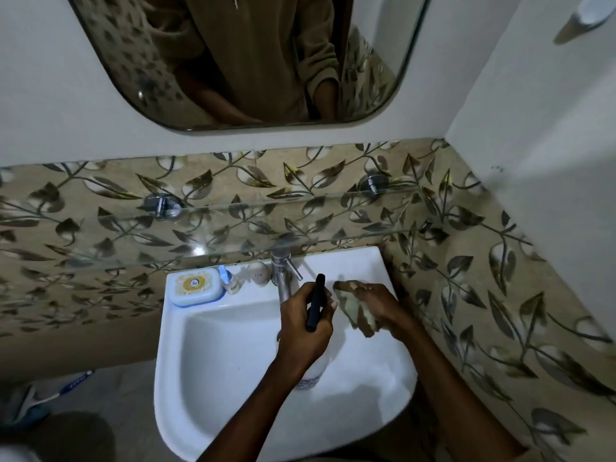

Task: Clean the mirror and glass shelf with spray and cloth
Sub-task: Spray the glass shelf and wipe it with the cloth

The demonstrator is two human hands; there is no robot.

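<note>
Spray bottle (315, 331) held upright above the sink (206, 388) basin, its black trigger head rising past the knuckles and its pale body hanging below the wrist. It is probably light plastic with some liquid weight low down, stiff enough to squeeze firmly and likely slick if wet; the narrow neck under the head looks the safest place to hold, and that is where the left hand (305, 323) grips it, fingers curled round the neck with the black head standing between fingers and thumb. Whether a finger lies on the trigger cannot be told. Cloth (358, 311), drab and crumpled, is soft and limp and will take any shape; it lies bunched under the right hand (373, 305), just right of the bottle, the fingers bent over its top and gripping it, with loose folds spilling out to the left and near side. Both hands sit in front of the tap (283, 271), close together but apart. Glass shelf (233, 235), thin, rigid and breakable, runs along the tiled wall just above and beyond the tap, bare of objects. Mirror (250, 61) hangs farther up the wall. Soap box (195, 285) and small bottles rest on the sink's far left rim
</note>
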